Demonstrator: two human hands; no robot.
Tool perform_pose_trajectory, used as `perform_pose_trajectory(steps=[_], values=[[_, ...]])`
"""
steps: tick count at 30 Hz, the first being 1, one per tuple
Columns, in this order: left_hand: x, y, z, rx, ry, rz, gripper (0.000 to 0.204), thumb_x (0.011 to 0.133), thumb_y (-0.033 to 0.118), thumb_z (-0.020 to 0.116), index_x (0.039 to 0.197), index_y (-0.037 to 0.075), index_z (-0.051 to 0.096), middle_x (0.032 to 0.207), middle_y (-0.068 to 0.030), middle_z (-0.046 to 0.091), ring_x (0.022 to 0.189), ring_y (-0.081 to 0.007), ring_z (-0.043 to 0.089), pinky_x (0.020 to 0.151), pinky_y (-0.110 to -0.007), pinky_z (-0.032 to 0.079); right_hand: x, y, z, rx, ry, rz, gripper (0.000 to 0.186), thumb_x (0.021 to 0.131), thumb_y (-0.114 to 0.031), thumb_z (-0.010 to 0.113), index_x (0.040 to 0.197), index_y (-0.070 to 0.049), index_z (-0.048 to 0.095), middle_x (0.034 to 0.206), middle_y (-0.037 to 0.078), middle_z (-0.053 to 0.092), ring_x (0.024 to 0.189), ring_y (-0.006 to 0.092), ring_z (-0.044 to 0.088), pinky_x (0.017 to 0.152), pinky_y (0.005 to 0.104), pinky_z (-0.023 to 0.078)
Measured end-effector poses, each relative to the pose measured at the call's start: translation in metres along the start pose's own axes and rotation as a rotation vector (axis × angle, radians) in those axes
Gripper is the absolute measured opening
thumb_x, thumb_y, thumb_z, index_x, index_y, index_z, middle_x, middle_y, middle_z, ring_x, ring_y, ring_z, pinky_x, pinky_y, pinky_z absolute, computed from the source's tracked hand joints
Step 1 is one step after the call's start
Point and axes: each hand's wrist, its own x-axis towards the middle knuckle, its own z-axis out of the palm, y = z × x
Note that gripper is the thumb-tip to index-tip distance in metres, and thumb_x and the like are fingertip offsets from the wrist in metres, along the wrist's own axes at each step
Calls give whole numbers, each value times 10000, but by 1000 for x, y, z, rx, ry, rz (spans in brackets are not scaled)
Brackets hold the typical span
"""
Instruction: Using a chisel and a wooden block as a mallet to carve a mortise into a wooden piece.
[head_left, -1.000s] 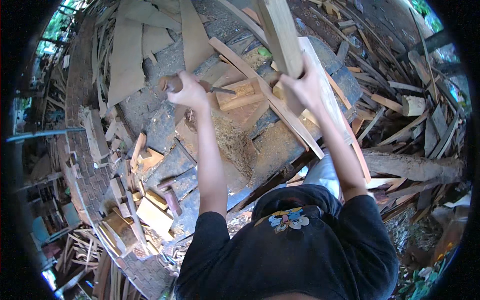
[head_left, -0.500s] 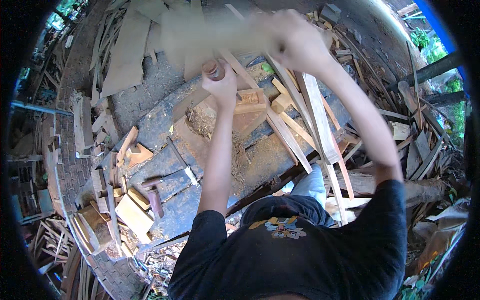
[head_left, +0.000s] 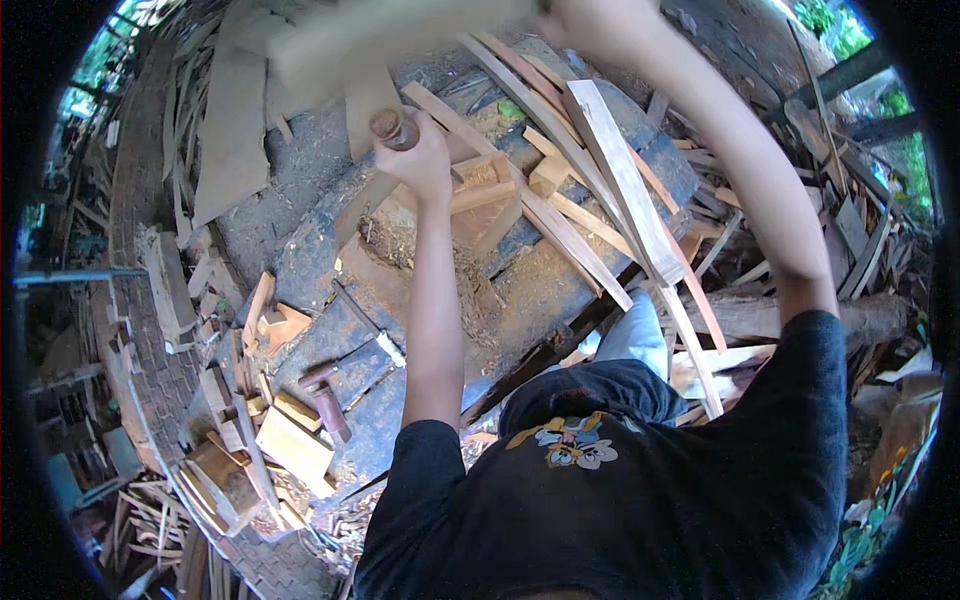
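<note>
We hold a chisel (head_left: 393,129) in our curled left grip (head_left: 420,160), a blurred club (head_left: 400,38) in our wrapped right grip (head_left: 605,28), wooden block (head_left: 487,196) just right of the left grip, tabletop (head_left: 372,432) below.

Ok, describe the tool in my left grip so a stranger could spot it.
Start at the blue-grey work surface. Toward its far side, find the left grip, closed around the tool's brown handle. Its round end pokes out past the thumb side, unlike the straight-edged wood block just to the right.
</note>
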Motion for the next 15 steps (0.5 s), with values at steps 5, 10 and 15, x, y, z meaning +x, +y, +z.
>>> perform_pose_trajectory(steps=[5, 10, 15], values=[[8, -31, 10, -13, -23, -41, 103, 702, -7, 577, 670, -7, 479, 621, -53, 537, 515, -114, 498, 475, -268, 391, 21, -6, -66, 1349, 765, 1008, 484, 615, -109, 620, 1005, 41, 376, 814, 145, 519, 680, 206, 556, 611, 347, 493], [18, -97, -41, -62, -127, -146, 59, 697, -27, 561, 747, -41, 532, 626, -48, 543, 584, -149, 545, 546, -270, 433, 1, -23, 4, 470, -209, 25, 608, 608, -83, 641, 1175, -145, 432, 869, 121, 514, 764, 247, 541, 706, 376, 482], [12, -13, -1, -12, -73, -375, 52, 701, -34, 544, 751, -42, 529, 608, -39, 534, 563, -139, 535, 539, -268, 430, 10, 13, -20, 1028, 670, 433, 567, 560, -32, 588, 1104, 8, 435, 888, 148, 544, 790, 215, 539, 730, 310, 452]])
